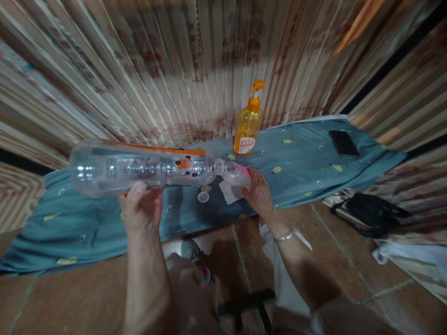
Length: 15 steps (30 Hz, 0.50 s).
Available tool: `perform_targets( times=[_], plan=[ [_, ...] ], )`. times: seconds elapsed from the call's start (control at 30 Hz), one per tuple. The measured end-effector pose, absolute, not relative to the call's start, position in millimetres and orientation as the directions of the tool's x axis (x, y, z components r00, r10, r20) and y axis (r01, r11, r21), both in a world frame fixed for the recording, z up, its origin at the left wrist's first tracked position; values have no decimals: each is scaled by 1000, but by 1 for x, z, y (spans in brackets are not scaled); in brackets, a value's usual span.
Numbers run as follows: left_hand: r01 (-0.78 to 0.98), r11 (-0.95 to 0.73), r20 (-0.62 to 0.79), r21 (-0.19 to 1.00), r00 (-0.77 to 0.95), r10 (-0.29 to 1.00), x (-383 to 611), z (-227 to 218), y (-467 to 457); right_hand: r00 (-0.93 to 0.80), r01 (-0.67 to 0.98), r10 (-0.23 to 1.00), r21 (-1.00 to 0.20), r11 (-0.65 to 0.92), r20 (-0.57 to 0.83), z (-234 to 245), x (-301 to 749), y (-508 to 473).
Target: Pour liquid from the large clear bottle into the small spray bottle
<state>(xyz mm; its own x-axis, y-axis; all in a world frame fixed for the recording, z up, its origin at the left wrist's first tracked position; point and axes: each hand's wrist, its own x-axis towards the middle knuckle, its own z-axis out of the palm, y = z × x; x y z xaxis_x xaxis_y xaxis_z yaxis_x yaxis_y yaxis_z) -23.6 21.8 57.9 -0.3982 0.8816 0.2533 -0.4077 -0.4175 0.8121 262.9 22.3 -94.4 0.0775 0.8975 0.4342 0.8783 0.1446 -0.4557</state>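
Observation:
My left hand grips a large clear plastic bottle from below and holds it tipped almost flat, neck pointing right. The bottle's mouth meets a small pink-topped container, which my right hand holds closed in its fingers over a blue cloth-covered surface. A white bottle cap and a small white cloth piece lie on the blue cloth just below the bottle's neck.
An orange pump bottle stands at the back of the blue cloth against a striped curtain. A black phone lies on the cloth at right. A black bag sits on the tiled floor at right.

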Motion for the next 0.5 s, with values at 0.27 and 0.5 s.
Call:
perform_targets(
  times=[0.27,0.5],
  plan=[
    [-384,-387,222,838,-407,886,-25,60,21,86,877,895,-460,140,437,-95,262,22],
    [-368,-387,221,845,-419,881,-23,60,19,82,872,894,-467,150,441,-96,261,21]
  ],
)
